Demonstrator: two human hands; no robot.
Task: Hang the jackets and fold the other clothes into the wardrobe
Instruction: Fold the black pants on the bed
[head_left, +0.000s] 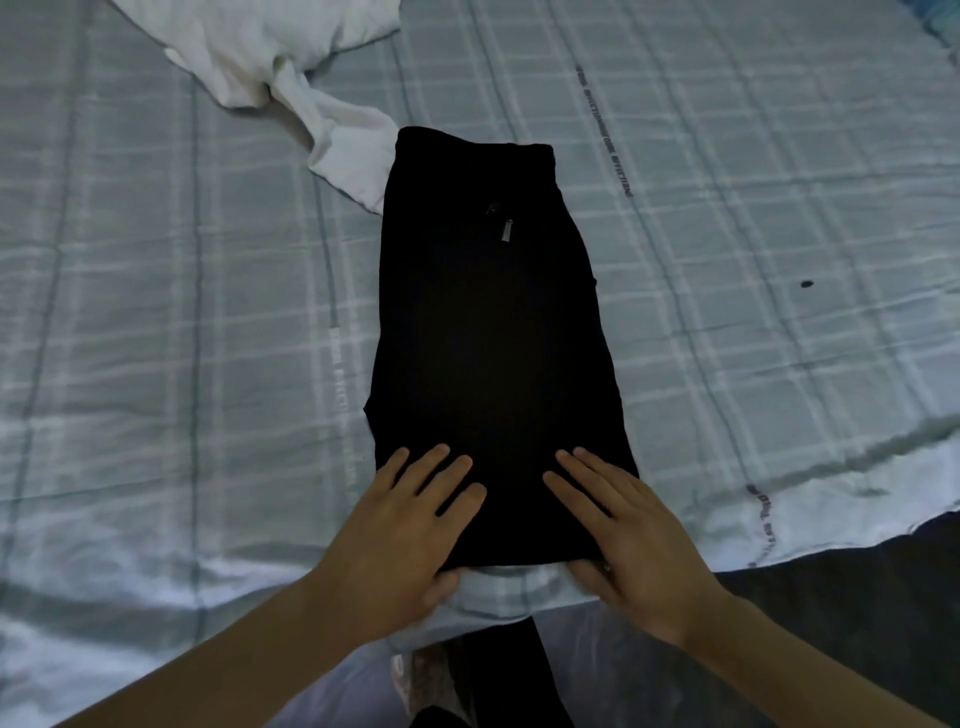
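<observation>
A black garment (493, 312) lies folded into a long, narrow slab on the bed (156, 312), its far end square and slightly narrower than the near end. Its cloth is matt, smooth and so dark that the folds barely show. A small metal zip pull (506, 231) glints near the far end. The left hand (410, 525) and right hand (628, 530) lie flat on the near end, side by side. Neither grip is closed: the fingers are straight and spread, pressing the cloth, with the thumbs at the near edge. A crumpled white garment (291, 67), soft and creased, lies beyond, and one part of it touches the black garment's far left corner. The sheet (727, 260) is a pale grey-blue check, quilted and rumpled, with lines of small lettering (618, 171) and a dark spot (806, 284).
</observation>
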